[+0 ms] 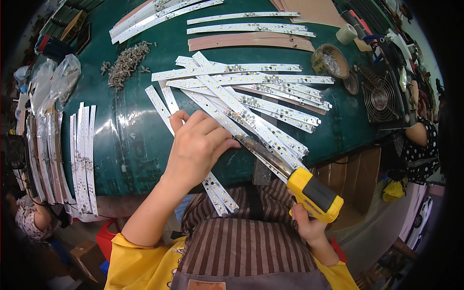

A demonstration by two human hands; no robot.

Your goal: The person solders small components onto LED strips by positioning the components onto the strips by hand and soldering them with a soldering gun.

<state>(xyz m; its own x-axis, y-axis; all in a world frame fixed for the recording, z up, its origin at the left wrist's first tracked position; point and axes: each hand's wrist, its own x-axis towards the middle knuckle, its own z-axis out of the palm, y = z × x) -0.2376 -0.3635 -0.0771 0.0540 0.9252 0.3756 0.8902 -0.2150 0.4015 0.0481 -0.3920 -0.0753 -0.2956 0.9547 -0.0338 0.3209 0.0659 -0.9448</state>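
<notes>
My right hand (pixel 309 224) grips a yellow-and-grey soldering gun (pixel 316 194) by its handle. The gun's metal barrel slants up and left, its tip over the pile of white LED strips (pixel 251 108). My left hand (pixel 198 145) is closed, fingers curled down over a pair of LED strips (pixel 220 195) that pass beneath it and jut past the table's near edge. Its thumb lies close to the barrel tip. What its fingers hold, if anything, is hidden.
A heap of small metal parts (pixel 126 65) lies on the green table (pixel 137 145). Further LED strips (pixel 83 159) stand in a row at left, near a plastic bag (pixel 65 75). At right are a bowl of small bits (pixel 330 62) and a fan (pixel 380 99). Other people sit at both sides.
</notes>
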